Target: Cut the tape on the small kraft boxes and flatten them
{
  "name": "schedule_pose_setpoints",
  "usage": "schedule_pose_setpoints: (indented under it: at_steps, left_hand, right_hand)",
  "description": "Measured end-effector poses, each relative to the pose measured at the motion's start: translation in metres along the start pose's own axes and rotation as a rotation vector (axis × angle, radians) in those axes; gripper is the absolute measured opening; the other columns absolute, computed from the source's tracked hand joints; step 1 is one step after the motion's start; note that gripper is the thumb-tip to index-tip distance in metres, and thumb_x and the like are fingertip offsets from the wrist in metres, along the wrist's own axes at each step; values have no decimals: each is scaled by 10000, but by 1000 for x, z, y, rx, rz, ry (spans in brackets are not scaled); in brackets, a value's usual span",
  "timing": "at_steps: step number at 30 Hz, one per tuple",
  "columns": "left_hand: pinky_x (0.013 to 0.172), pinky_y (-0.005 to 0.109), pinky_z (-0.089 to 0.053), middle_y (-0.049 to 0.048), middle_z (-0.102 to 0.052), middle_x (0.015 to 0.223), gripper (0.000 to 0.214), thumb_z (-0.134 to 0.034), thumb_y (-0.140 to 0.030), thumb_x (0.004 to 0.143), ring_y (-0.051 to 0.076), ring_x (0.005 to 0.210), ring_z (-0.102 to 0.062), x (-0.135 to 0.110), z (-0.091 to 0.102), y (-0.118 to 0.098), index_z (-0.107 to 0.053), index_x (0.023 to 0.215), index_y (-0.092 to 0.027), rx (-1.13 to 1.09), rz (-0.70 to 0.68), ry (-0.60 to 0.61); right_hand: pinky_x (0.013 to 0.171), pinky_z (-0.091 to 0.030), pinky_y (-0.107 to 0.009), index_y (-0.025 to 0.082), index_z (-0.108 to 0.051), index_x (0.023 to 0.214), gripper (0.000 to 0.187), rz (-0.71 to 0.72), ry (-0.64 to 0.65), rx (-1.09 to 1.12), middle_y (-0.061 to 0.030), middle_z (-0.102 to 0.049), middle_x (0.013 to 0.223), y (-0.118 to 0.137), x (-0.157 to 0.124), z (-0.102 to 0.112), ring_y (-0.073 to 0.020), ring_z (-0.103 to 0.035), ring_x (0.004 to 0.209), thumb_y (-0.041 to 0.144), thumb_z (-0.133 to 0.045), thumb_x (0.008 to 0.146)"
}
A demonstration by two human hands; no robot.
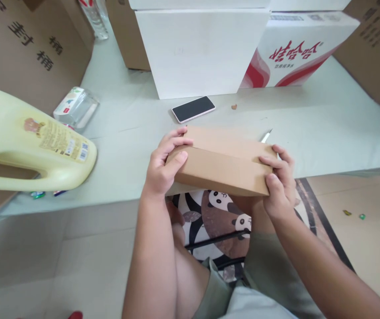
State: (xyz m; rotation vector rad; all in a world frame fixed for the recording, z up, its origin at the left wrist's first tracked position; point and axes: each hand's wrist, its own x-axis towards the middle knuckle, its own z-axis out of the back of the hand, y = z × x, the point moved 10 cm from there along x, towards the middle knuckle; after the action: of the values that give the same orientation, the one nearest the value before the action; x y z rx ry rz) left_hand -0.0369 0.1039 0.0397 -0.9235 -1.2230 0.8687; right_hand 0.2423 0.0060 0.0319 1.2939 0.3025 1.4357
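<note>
A small brown cardboard box point(225, 170) is held between both my hands at the table's front edge, above my lap. My left hand point(168, 161) grips its left end, thumb on the near face and fingers over the top. At the other end my right hand point(279, 181) has its thumb on the near face and its fingers around the far corner. Just behind the box lies a thin, pointed tool with a pale handle point(266, 135), partly hidden. Farther back, a smartphone point(194, 109) rests flat, its screen dark.
A large yellow jug point(33, 141) stands at the left, near a clear plastic container point(77, 108). White cartons point(199, 53) and a red-and-white carton point(296, 53) line the back. Big brown boxes point(33, 48) flank the table point(123, 155). A plastic bottle point(96, 20) is behind.
</note>
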Motion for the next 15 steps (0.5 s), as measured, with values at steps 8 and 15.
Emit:
schedule_pose_setpoints:
  at_steps: [8, 15]
  left_hand:
    - [1234, 542, -420, 14, -743, 1359, 192, -660, -339, 893, 319, 1390, -604, 2, 5, 1, -837, 965, -317, -17, 36, -43]
    - [1209, 510, -424, 28, -777, 1256, 144, -679, -327, 816, 331, 1333, -631, 0, 39, 18, -806, 862, -275, -119, 141, -303]
  right_hand:
    - [1256, -344, -668, 397, -504, 1490, 514, -30, 17, 116, -56, -416, 1650, -18, -6, -6, -346, -410, 1546, 549, -425, 1006]
    - [1201, -446, -607, 338, -485, 1497, 559, -423, 22, 310, -90, -556, 1569, -84, -33, -20, -315, -551, 1457, 548, -513, 981]
